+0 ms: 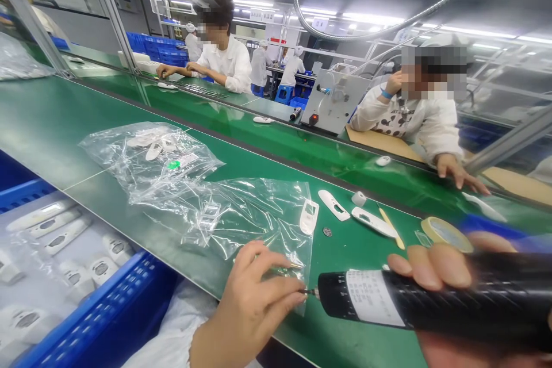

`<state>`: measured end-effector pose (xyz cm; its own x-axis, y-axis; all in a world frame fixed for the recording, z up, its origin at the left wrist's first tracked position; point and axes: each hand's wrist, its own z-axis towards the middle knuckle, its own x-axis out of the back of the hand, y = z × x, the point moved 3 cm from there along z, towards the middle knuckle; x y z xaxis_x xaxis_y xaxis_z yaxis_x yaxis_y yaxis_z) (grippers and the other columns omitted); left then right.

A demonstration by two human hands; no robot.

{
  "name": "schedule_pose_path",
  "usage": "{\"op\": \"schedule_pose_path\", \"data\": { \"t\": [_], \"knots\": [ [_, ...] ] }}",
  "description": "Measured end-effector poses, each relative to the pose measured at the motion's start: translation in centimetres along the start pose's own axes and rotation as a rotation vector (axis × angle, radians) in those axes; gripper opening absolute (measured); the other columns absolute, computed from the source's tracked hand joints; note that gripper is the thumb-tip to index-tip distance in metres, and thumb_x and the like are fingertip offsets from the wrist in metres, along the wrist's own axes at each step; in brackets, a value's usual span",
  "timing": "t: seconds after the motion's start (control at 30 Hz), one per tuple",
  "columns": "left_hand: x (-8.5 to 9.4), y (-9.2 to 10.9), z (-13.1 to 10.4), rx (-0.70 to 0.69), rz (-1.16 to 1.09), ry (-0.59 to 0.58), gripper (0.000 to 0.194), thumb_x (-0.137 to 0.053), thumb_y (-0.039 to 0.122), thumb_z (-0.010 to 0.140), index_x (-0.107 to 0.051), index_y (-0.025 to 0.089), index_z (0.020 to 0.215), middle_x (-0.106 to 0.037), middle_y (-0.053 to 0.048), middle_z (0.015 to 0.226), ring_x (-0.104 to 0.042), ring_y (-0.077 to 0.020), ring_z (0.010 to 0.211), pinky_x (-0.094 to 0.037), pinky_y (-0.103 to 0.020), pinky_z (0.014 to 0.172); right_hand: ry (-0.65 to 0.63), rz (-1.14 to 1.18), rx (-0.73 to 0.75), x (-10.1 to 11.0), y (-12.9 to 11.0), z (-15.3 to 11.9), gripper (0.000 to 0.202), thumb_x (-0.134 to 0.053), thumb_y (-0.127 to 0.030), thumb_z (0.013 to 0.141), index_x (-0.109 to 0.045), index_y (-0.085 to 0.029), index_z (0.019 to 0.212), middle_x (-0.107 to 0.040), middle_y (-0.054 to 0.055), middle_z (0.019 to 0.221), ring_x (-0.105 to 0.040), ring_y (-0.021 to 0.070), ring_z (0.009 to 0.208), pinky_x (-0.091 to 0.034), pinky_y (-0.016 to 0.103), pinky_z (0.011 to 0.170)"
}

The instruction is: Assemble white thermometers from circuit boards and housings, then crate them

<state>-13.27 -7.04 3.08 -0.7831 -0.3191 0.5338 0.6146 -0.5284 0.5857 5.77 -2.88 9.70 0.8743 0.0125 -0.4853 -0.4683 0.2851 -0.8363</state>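
Observation:
My right hand (444, 267) is wrapped round a black electric screwdriver (414, 299) with a white label, its tip aimed left. The fingertips of my left hand (254, 293) pinch at the screwdriver bit (311, 292); whether a screw is there is too small to tell. A thin metal tip (295, 265) shows by my left index finger, the rest of it hidden. Beyond my hands, white plastic housings (333, 205) lie on the green bench, beside a small dark round part (328, 232). One white housing (309, 217) rests on the edge of a clear plastic bag (259, 201).
A tape roll (446, 234), a yellow stick (391, 226) and a white cylinder (359, 198) are at the right. A blue crate (99, 305) of white housings stands lower left. Past the conveyor belt (284, 137), co-workers sit; a co-worker's hand (457, 172) reaches over at the right.

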Motion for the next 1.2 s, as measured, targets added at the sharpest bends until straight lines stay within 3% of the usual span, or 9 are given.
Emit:
{"op": "schedule_pose_path", "data": {
  "t": [0.13, 0.23, 0.47, 0.8, 1.07, 1.2],
  "knots": [
    [0.0, -0.5, -0.4, 0.05, -0.071, -0.04, 0.014, -0.057, 0.021, 0.079, -0.062, 0.022, 0.092, -0.059, -0.004, 0.088, -0.047, -0.0188, 0.089, -0.045, -0.036, 0.078, -0.044, -0.028, -0.004, -1.2, 0.1, -0.4, 0.031, -0.062, -0.044, 0.071, -0.057, -0.024, 0.095, -0.048, -0.003, 0.061, -0.05, 0.0139, 0.056, -0.052, 0.033, 0.057],
    [0.3, -1.6, -0.7, 0.078, 0.028, -0.119, 0.026, -0.056, 0.026, 0.08, -0.054, 0.021, 0.106, -0.057, -0.007, 0.103, -0.044, -0.0212, 0.1, -0.04, -0.043, 0.088, -0.088, -0.076, 0.077, -2.3, -0.1, -0.3, 0.03, -0.06, -0.041, 0.073, -0.056, -0.024, 0.097, -0.053, -0.002, 0.064, -0.051, 0.0146, 0.058, -0.052, 0.035, 0.061],
    [0.7, -3.5, -1.6, 0.11, 0.175, -0.247, 0.021, -0.046, 0.022, 0.085, -0.053, 0.023, 0.105, -0.053, -0.007, 0.112, -0.04, -0.0232, 0.11, -0.037, -0.046, 0.093, -0.093, -0.2, 0.1, -4.5, 0.3, 1.1, 0.028, -0.071, -0.035, 0.065, -0.058, -0.025, 0.087, -0.058, -0.001, 0.06, -0.051, 0.0157, 0.06, -0.052, 0.039, 0.066],
    [1.5, -4.0, -0.6, 0.285, 0.062, -0.37, 0.026, -0.052, 0.025, 0.081, -0.044, 0.024, 0.106, -0.052, -0.005, 0.113, -0.041, -0.0215, 0.108, -0.039, -0.042, 0.091, -0.086, -0.251, 0.054, -3.5, 0.7, 1.0, 0.03, -0.07, -0.038, 0.065, -0.057, -0.028, 0.09, -0.059, -0.002, 0.062, -0.053, 0.0172, 0.062, -0.05, 0.041, 0.071],
    [0.9, -3.9, -0.2, 0.253, 0.061, -0.391, 0.022, -0.054, 0.024, 0.08, -0.047, 0.023, 0.101, -0.054, -0.005, 0.108, -0.043, -0.0221, 0.104, -0.04, -0.041, 0.088, -0.119, -0.228, 0.041, -4.0, 1.4, 1.0, 0.027, -0.068, -0.036, 0.068, -0.056, -0.027, 0.091, -0.058, -0.002, 0.062, -0.054, 0.0173, 0.063, -0.052, 0.037, 0.063],
    [0.6, -3.8, 0.0, 0.267, 0.053, -0.409, 0.022, -0.054, 0.024, 0.08, -0.048, 0.023, 0.101, -0.055, -0.004, 0.104, -0.044, -0.022, 0.101, -0.041, -0.039, 0.085, -0.1, -0.245, 0.036, -3.8, 1.1, 1.1, 0.029, -0.068, -0.038, 0.067, -0.056, -0.028, 0.091, -0.059, -0.001, 0.063, -0.055, 0.0187, 0.065, -0.052, 0.04, 0.067]
  ]
}}
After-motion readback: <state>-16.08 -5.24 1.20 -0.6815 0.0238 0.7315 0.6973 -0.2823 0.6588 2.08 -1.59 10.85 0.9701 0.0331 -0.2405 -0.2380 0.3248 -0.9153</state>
